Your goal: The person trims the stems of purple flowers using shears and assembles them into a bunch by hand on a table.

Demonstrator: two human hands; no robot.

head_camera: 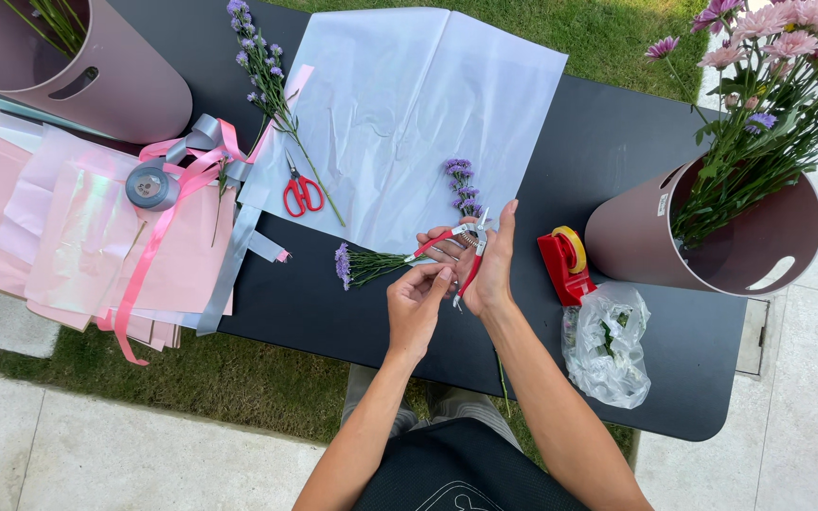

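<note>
Head view, looking straight down on the black table (617, 142). The right hand (491, 270) is wrapped around a pair of red-handled snips (461, 248), fingers closed on the handles, thumb side up. The left hand (418, 305) comes in just beside it, fingertips pinched together on what looks like a thin green stem; the exact contact is too small to make out. A purple flower sprig (357, 265) lies flat near the table's front edge, just left of the hands, its head pointing left. A second purple sprig (464, 185) rests on the white tissue sheet (409, 104) at the middle of the table.

That sprig reads as light and limp, with a slim stem that would bruise or snap under a hard squeeze. I'd judge the lower bare stem the safe grip, clear of the blooms.

Red scissors (303, 193) sit on the sheet's left edge. A red tape dispenser (565, 263) and a clear plastic bag (606, 343) lie right of the hands, a pink bucket of flowers (712, 241) beyond. Pink papers (59, 237) and ribbon (168, 189) are spread at the left end.
</note>
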